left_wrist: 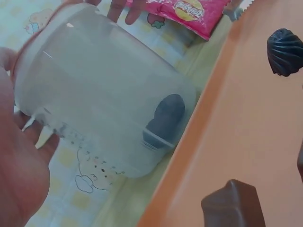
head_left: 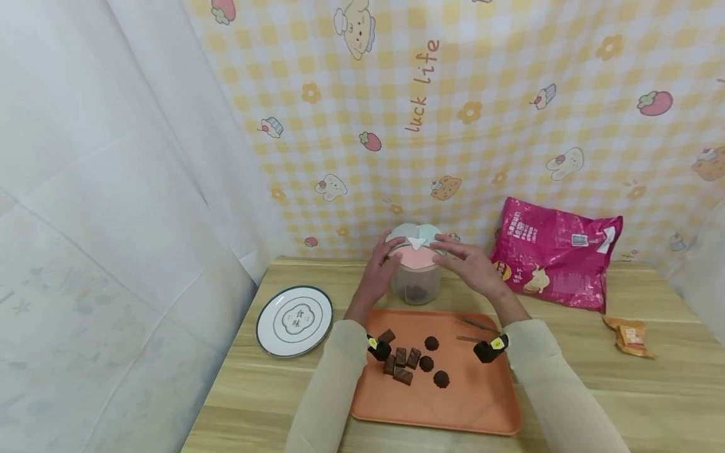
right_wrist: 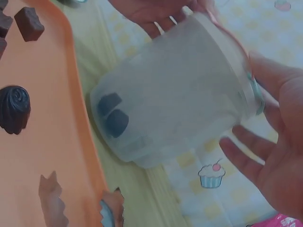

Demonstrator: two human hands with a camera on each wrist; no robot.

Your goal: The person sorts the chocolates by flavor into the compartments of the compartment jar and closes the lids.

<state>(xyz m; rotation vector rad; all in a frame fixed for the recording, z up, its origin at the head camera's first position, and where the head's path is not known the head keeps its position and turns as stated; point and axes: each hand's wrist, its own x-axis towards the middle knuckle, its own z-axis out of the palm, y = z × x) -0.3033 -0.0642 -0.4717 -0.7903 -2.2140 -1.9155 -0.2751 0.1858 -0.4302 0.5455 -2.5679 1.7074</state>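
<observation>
A translucent canister (head_left: 415,286) stands behind the orange tray, with a few dark pieces (left_wrist: 166,120) at its bottom. On top is its lid (head_left: 415,257), with pink, mint and grey sections and a white bow-shaped piece. My left hand (head_left: 378,274) holds the lid's left side, thumb and fingers at its rim. From the right, my right hand (head_left: 476,270) holds the opposite side of the rim with thumb and forefinger; its lower fingers extend beside the canister in the right wrist view. The far fingertips are partly hidden behind the lid.
The orange tray (head_left: 436,409) bears several rectangular chocolates (head_left: 403,376) and 3 swirled round chocolates (head_left: 441,379). Jagged-tipped metal tongs (head_left: 477,324) lie at its right rear. A plate (head_left: 294,321) sits left; a magenta bag (head_left: 557,255) and small orange packet (head_left: 630,336) lie right.
</observation>
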